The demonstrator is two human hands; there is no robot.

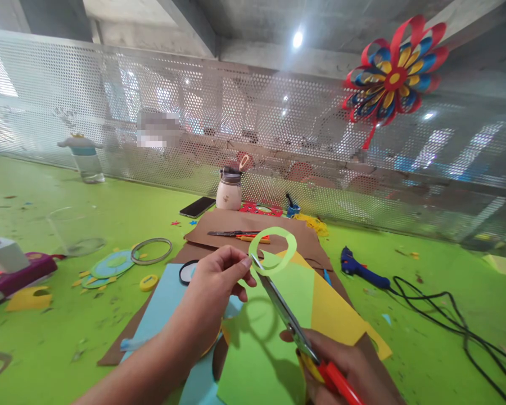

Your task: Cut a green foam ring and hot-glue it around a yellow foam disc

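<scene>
1. The left hand point(217, 275) pinches a light green paper ring point(272, 250) between thumb and fingers point(240, 262), holding it up above the bench point(46, 337).
2. The right hand point(346, 368) grips red-handled scissors point(289, 318), its fingers closed around the handles; the blade tips meet the ring's lower edge.
3. Below them lie green paper point(261, 360), yellow paper point(337, 312) and light blue paper point(162, 306) on brown card point(278, 225).
4. A blue glue gun point(358, 270) lies to the right, well apart.
</scene>
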